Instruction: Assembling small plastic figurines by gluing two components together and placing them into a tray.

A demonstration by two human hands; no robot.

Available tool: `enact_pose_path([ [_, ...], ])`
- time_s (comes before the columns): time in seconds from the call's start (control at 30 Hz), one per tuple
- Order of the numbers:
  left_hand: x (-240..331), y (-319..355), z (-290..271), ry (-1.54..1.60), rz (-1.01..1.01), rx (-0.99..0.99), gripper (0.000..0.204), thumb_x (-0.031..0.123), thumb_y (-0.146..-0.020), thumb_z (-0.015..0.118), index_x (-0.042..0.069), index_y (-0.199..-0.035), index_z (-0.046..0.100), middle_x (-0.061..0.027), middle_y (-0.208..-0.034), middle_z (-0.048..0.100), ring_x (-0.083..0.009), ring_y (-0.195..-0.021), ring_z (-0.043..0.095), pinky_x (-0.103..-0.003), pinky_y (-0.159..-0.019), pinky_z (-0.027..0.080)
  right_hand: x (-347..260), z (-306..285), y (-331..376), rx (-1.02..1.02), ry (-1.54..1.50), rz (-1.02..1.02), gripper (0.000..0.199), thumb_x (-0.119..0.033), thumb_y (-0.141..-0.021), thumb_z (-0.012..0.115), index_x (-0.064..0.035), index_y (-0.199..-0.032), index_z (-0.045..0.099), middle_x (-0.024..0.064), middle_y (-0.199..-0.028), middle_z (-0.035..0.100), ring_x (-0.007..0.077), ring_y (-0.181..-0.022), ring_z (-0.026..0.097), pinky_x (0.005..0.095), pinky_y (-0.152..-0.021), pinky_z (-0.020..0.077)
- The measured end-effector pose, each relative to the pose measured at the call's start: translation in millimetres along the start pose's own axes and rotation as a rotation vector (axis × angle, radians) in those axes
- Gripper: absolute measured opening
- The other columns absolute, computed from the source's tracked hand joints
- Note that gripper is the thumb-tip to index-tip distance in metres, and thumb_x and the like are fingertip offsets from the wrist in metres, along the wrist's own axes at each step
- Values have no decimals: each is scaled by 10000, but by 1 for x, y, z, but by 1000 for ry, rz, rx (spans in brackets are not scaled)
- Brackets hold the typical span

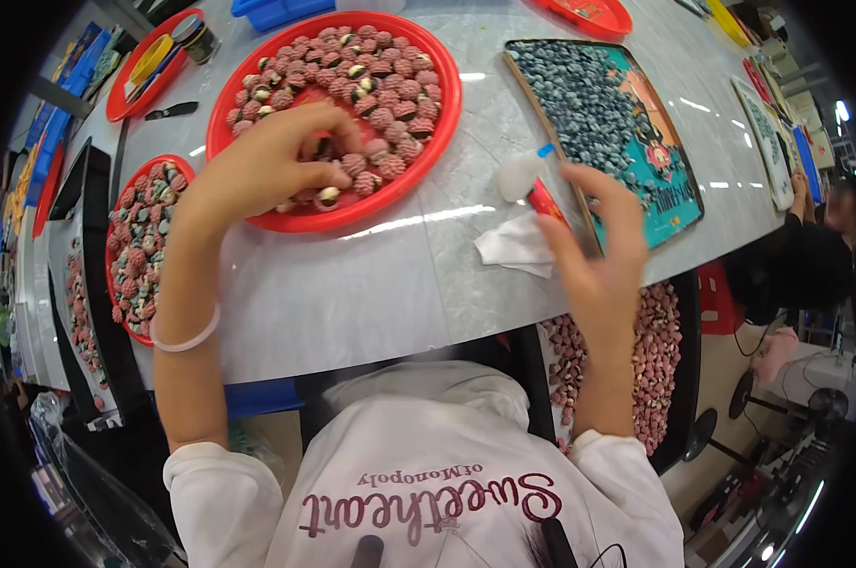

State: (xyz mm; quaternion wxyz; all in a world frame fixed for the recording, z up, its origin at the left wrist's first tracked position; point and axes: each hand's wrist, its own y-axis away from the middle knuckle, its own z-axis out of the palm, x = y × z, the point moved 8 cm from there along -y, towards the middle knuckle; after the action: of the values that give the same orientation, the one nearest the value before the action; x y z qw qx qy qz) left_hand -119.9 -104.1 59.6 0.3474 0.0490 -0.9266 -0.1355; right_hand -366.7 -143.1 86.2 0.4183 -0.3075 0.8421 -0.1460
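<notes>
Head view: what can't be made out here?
In the head view:
- Red tray: area under the left hand, covered by it.
- Contact between right hand and white bottle: unclear, blurred.
- Blue container: cut off by the upper edge.
- Lower pink pieces: partly behind right forearm.

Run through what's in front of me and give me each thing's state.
Large red tray: pink pieces, partly bare bottom
Smaller red tray: filled with pieces
Rectangular tray: partly covered by blue pieces
White bottle: blue-tipped; sealed or not, unclear
White tissue: crumpled
Left hand: bent, among pink pieces; grip unclear
Right hand: thumb and forefinger parted
</notes>
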Motion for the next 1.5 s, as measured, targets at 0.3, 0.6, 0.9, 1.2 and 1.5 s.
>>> enact_pose_path([
  [0.3,31,19,-6,-30,291,301,213,-38,-733,523,20,-937,514,-70,-881,516,-178,-733,524,-265,-640,426,-15,54,-16,-150,-105,-89,258,-57,-659,634,-77,-915,612,62,-850,584,211,-843,509,297,-734,394],
  [0.6,16,92,11,858,264,558,182,153,-773,608,18,-861,523,-120,-936,540,-147,-751,550,-228,-624,451,13,43,4,-349,-466,248,265,-103,-715,622,-15,-959,568,74,-844,580,140,-723,557,232,-598,440],
  [0.9,20,79,90,1463,191,475,222,54,-763,607,-23,-944,503,-157,-982,526,-209,-871,562,-277,-726,483,13,1,17,-249,-764,466,490,-305,-675,708,43,-961,516,127,-819,574,166,-647,575,221,-506,444],
  [1.2,16,77,95,1461,287,315,239,93,-819,547,-44,-1004,481,-160,-992,523,-185,-865,560,-249,-704,483,-28,17,1,-268,-652,222,498,-384,-746,621,28,-974,457,167,-890,500,208,-824,510,257,-683,427],
  [1.5,16,79,94,1391,202,411,356,273,-788,600,2,-975,465,-144,-959,510,-130,-745,535,-187,-605,440,-38,28,-1,-364,-626,199,483,-349,-805,541,89,-986,448,178,-878,490,235,-808,542,293,-679,462],
])
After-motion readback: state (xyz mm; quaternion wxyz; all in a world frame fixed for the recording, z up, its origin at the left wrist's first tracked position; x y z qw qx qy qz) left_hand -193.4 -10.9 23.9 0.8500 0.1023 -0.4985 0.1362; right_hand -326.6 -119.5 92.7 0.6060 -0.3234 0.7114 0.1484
